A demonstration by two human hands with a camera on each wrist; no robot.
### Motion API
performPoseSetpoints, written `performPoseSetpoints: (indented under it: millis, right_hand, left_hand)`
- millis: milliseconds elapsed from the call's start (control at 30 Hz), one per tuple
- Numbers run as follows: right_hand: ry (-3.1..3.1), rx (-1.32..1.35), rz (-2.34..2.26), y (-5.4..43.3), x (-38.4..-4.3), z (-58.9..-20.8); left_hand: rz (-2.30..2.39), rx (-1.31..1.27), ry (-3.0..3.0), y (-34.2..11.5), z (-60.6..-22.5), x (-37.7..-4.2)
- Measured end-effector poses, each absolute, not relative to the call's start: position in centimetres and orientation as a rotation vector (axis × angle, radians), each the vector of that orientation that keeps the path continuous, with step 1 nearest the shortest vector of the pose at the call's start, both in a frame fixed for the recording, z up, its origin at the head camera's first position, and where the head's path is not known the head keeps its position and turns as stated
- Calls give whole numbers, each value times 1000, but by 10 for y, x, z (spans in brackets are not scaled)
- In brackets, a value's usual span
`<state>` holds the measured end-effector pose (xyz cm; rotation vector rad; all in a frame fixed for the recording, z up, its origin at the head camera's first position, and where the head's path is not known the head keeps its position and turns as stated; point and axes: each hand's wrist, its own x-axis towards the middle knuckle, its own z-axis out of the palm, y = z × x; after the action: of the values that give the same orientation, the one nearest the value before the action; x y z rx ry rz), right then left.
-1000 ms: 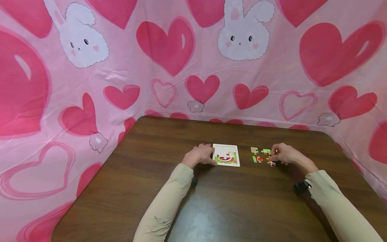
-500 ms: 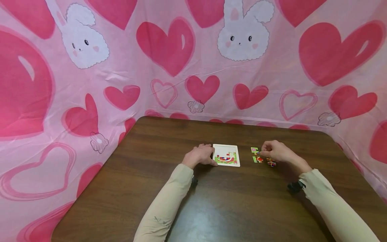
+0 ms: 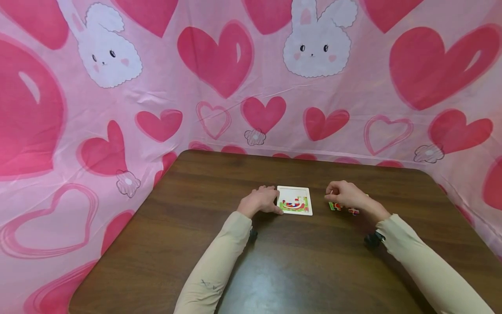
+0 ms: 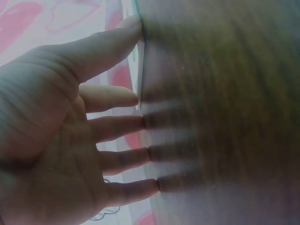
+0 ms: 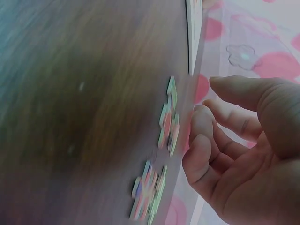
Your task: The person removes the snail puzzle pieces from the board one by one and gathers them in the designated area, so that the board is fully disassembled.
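A pink backdrop [image 3: 164, 78] printed with hearts [image 3: 27, 113] and white rabbits [image 3: 107, 56] rises from the left and runs behind the brown wood-grain worktop [image 3: 196, 196]. A beige left sleeve [image 3: 217, 261] leads to the left hand [image 3: 256, 202], whose fingers are spread and nearly straight. Its thumb and index finger touch the left side of a white-bordered jigsaw tray [image 3: 290, 192] without closing round it, while the other fingertips rest on the worktop. The tray lies flat, with fitted pieces [image 3: 300, 204] in red, blue, white and green along its near part and bare white above. To its right, well apart from the left hand, loose jigsaw pieces [image 3: 335, 206] lie on the worktop; the right wrist view is soft, so there are probably four. The right hand [image 3: 347, 194] hangs just above them, fingers loosely bent, a small gap between thumb and index finger and apparently nothing held. A black wristband [image 3: 373, 240] and beige right sleeve [image 3: 423, 261] follow.
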<state>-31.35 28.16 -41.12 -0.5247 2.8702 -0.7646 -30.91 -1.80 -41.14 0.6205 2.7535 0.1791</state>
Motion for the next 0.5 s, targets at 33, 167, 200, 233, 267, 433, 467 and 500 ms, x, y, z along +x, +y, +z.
performPoseSetpoints:
  millis: [33, 167, 200, 233, 267, 433, 467, 500]
  right_hand:
    - [2875, -536, -755, 279, -314, -411]
    - [2889, -567, -714, 271, -317, -413]
    - [2887, -574, -708, 269, -318, -414]
    - [2886, -581, -701, 267, -318, -414]
    - [2886, -586, -697, 265, -319, -415]
    - [2839, -582, -724, 255, -320, -416]
    - [2828, -581, -732, 253, -319, -416]
    - [2817, -575, -737, 250, -320, -416]
  left_hand:
    - [179, 620, 2754, -18, -411, -309]
    - [175, 623, 2754, -18, -411, -309]
    - [176, 623, 2753, -19, -411, -309]
    - [176, 620, 2753, -19, -411, -309]
    - [176, 621, 2753, -19, -411, -308]
    - [166, 625, 2761, -18, -411, -308]
    - [159, 631, 2765, -18, -411, -308]
    - [152, 636, 2769, -18, -412, -309]
